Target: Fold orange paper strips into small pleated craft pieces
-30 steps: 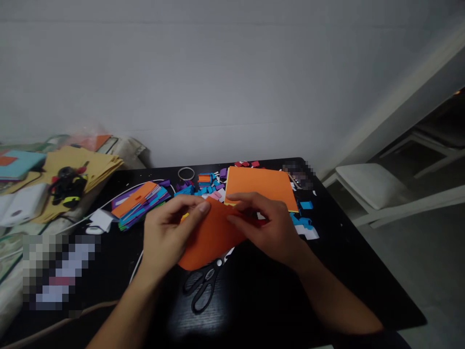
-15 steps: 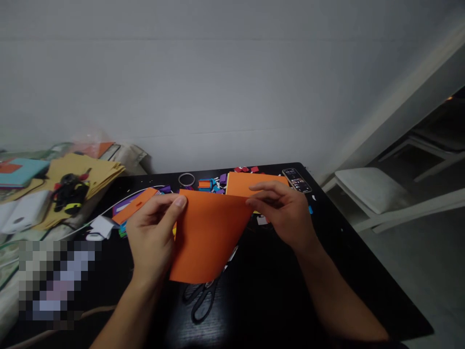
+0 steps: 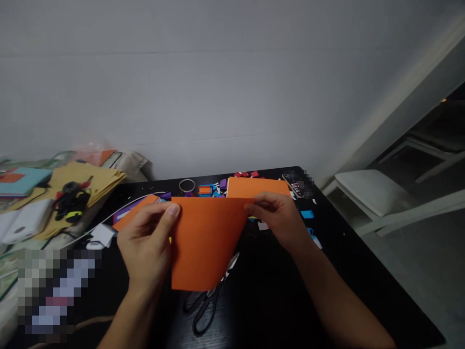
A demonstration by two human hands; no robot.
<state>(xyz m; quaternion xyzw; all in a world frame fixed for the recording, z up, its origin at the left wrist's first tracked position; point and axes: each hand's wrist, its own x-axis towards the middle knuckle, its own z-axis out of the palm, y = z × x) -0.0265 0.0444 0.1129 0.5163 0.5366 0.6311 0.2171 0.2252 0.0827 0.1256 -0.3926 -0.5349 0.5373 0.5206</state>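
Observation:
An orange sheet of paper [image 3: 207, 242] is held up above the black table, its right side curving away. My left hand [image 3: 148, 232] pinches its upper left corner, thumb on the near face. At the upper right corner, my right hand [image 3: 278, 213] grips the sheet between thumb and fingers. Below and partly behind the paper lie black-handled scissors [image 3: 207, 310], blades pointing up and to the right. A stack of orange paper [image 3: 259, 186] rests on the table beyond my right hand.
Small coloured paper pieces [image 3: 210, 190] and a ring [image 3: 187, 185] lie along the table's far side. A phone [image 3: 292, 184] sits at the far right corner. Brown envelopes [image 3: 83, 184] and a black cable bundle [image 3: 72, 201] are at left. A white stool [image 3: 366, 191] stands to the right.
The paper's top edge has become straighter and more level between my hands. My left hand has shifted slightly left and down. The view has tilted a little upward.

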